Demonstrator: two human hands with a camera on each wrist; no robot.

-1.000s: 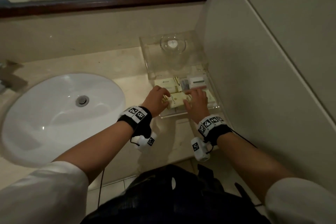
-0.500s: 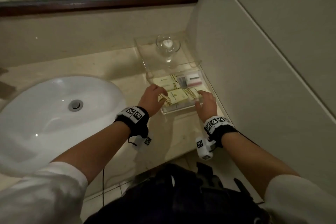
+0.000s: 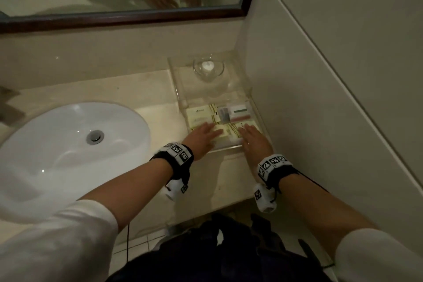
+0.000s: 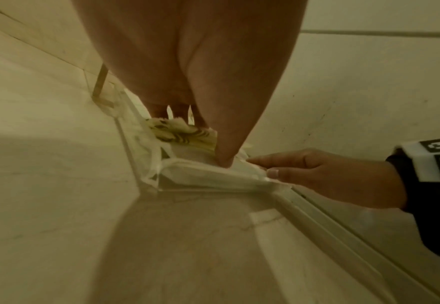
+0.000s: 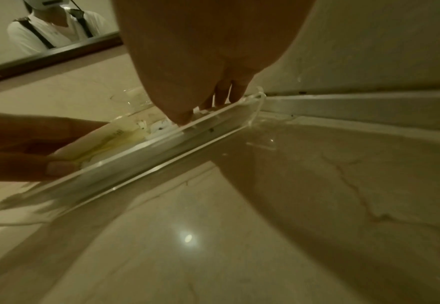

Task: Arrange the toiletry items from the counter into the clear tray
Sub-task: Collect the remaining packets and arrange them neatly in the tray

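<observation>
Both hands are flat out over the clear tray (image 3: 257,112), right of centre in the head view against the side wall. The left hand (image 3: 202,138) lies with fingers straight and spread on the near-left cream packet (image 3: 225,131), holding nothing. The right hand (image 3: 254,142) also has fingers extended, resting on the near-right packet (image 3: 248,124), gripping nothing. 2 more items sit in the far row: a cream box (image 3: 200,115) and a white box (image 3: 239,112). Print on them is too small to read, and both palms hide the tray's front edge. The wrist views are dim and mostly palm. Half a second ago the left fingers were curled at a packet; now they lie straight.
</observation>
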